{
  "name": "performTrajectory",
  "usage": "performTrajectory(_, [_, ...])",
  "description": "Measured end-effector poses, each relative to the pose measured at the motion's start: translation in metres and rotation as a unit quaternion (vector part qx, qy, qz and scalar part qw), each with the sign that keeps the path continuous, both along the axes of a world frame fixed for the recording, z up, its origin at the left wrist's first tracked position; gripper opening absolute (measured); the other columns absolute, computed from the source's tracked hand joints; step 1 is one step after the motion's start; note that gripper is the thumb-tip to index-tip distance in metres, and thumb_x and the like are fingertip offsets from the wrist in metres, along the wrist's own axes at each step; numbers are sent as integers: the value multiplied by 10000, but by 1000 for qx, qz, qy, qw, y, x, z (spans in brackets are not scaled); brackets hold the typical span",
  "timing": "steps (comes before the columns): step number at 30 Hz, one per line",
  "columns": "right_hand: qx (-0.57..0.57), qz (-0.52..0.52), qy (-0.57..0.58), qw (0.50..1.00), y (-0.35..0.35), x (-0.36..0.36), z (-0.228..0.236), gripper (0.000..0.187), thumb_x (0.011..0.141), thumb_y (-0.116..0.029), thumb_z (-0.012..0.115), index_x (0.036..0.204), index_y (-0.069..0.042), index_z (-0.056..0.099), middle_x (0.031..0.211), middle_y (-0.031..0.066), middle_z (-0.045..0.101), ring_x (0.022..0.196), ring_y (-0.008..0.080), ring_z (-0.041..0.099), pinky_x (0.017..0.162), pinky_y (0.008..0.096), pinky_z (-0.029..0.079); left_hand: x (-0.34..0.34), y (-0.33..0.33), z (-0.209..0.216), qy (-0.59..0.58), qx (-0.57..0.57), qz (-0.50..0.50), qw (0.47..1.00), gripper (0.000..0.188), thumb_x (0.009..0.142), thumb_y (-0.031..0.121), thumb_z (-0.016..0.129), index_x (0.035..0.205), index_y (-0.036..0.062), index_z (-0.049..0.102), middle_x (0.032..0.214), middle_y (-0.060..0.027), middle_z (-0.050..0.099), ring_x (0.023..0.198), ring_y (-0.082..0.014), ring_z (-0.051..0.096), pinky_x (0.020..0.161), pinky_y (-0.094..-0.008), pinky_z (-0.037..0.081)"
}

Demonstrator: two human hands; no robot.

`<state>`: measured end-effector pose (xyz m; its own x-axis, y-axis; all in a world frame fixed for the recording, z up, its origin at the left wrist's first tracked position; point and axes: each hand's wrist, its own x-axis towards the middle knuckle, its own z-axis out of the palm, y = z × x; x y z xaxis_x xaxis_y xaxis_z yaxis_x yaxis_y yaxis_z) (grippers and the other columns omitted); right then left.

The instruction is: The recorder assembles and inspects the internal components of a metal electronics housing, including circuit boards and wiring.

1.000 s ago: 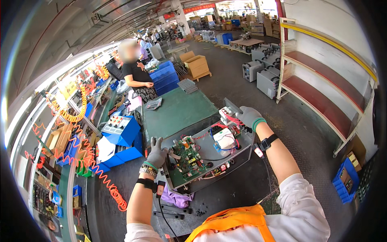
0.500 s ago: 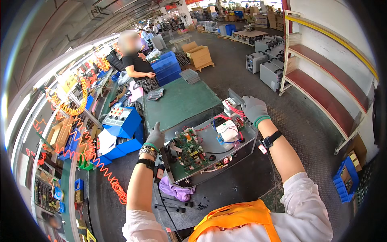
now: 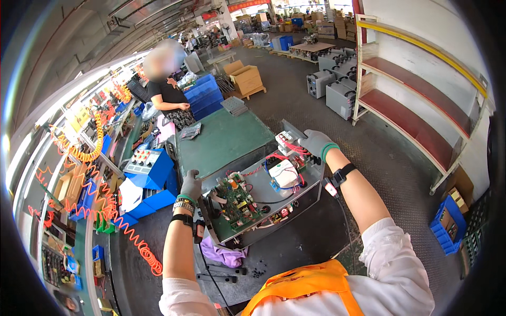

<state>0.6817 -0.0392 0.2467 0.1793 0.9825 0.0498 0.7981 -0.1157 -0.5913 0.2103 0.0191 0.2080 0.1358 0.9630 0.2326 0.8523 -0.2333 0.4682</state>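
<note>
Chassis (image 3: pixel 260 190) sitting between left hand (image 3: pixel 191 187) and right hand (image 3: pixel 317 143), hands resting apart, palms hiding, I am not discerning grips

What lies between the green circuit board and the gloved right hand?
The head view shows a white component between the green circuit board and the gloved right hand, with red wires nearer the hand.

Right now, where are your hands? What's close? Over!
Left hand at left end of chassis. Right hand at its right end. Purple cloth by near-left corner.
</note>
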Motion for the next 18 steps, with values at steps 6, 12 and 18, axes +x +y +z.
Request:
performTrajectory(6, [-68,43,26,996,14,7,-3,515,864,-346,577,1195,47,604,1178,273,630,1115,384,608,963,423,457,2,8,-3,-55,-24,41,997,310,899,125,511,1185,27,578,1131,-264,611,1109,-410,571,981,-420,450])
performTrajectory(12, [-14,31,39,999,21,22,-9,516,830,-320,581,1168,69,611,1164,298,628,1110,391,612,951,427,462,11,19,-2,-87,10,5,996,279,879,130,511,1122,19,591,1071,-281,622,1042,-413,590,915,-436,464])
performTrajectory(18, [3,76,3,997,1,24,-29,500,843,-414,559,1079,17,649,1097,292,646,1037,429,629,901,478,476,17,-34,10,-120,45,-11,992,314,850,119,564,1141,1,544,1108,-284,618,1030,-439,594,904,-464,475])
